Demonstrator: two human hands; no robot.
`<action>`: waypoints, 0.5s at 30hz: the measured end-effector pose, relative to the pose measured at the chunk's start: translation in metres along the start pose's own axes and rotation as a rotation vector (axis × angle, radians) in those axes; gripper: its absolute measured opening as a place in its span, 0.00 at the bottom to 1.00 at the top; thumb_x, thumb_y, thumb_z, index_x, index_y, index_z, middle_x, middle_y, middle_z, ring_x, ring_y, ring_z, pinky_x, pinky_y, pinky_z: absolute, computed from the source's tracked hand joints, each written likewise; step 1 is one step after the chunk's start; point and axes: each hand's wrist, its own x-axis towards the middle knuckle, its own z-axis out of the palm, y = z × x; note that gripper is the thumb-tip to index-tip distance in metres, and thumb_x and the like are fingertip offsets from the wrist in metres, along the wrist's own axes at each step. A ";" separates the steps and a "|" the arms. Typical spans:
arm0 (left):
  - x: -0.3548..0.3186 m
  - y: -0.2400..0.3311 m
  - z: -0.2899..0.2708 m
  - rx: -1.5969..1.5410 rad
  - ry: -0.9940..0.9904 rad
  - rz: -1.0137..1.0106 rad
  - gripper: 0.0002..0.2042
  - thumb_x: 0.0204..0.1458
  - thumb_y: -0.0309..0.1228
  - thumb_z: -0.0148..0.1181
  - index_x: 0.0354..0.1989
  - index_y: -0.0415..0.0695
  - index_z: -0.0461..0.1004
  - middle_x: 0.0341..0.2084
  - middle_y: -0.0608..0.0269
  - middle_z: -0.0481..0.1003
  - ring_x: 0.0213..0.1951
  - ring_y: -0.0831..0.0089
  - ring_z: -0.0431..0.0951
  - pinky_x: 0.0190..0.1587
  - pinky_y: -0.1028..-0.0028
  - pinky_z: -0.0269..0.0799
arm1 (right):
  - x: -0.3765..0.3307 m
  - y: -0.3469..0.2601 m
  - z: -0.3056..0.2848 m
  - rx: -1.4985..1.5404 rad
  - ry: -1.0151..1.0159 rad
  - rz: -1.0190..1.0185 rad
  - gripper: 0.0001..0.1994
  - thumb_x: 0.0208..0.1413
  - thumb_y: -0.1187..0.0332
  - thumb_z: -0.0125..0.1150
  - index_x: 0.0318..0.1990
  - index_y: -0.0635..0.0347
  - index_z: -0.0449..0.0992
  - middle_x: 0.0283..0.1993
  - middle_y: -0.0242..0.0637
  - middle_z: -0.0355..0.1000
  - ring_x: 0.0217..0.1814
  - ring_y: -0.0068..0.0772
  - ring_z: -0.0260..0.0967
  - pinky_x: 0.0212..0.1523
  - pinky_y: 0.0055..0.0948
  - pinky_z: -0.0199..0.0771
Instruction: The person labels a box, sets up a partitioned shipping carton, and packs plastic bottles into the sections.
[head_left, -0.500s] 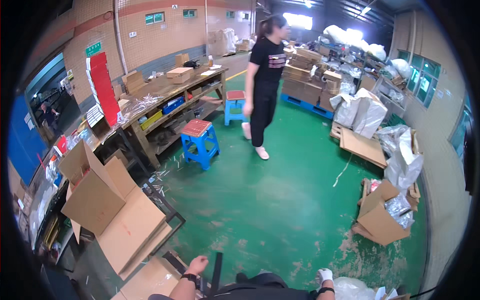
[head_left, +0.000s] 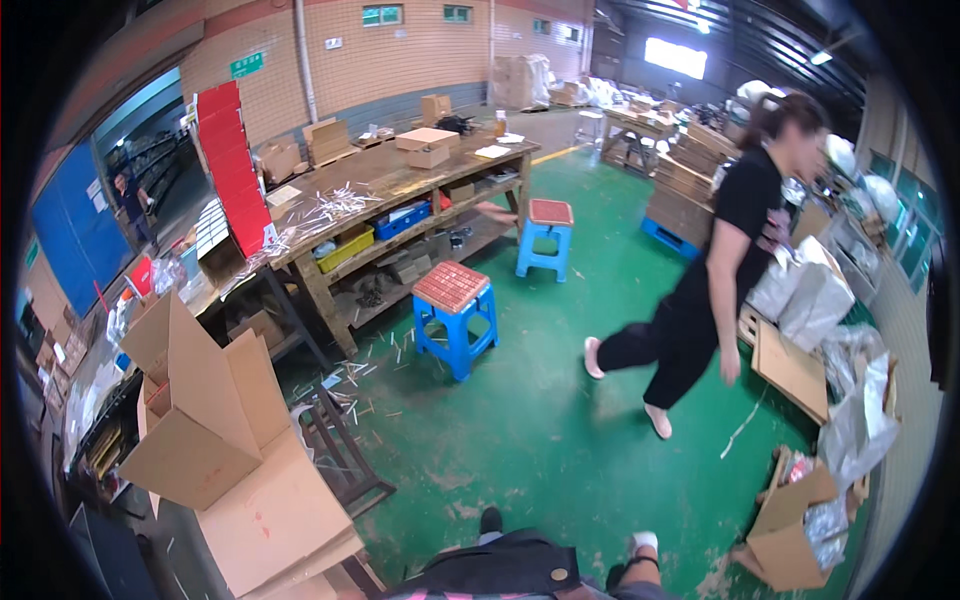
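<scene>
Hands have pulled closer together since half a second ago. The left hand (head_left: pixel 489 521) and the white-tipped right hand (head_left: pixel 645 543) now flank the dark studded bag (head_left: pixel 515 565) lying between them. Can't tell how open either hand is. The person in black (head_left: pixel 715 290) has stepped nearer, well ahead of the right hand.

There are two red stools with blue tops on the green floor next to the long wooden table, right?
Not quite. The colours are the other way round: the head view shows the near stool and the far stool with blue legs and red tops. They do stand on the green floor next to the long wooden table.
</scene>
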 end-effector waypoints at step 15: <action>0.163 -0.010 -0.146 -0.935 0.458 -0.211 0.14 0.53 0.39 0.52 0.29 0.41 0.78 0.22 0.60 0.77 0.30 0.63 0.79 0.38 0.66 0.75 | 0.147 -0.436 -0.472 0.399 0.327 -0.921 0.20 0.59 0.54 0.50 0.46 0.61 0.77 0.49 0.51 0.74 0.53 0.54 0.70 0.55 0.43 0.68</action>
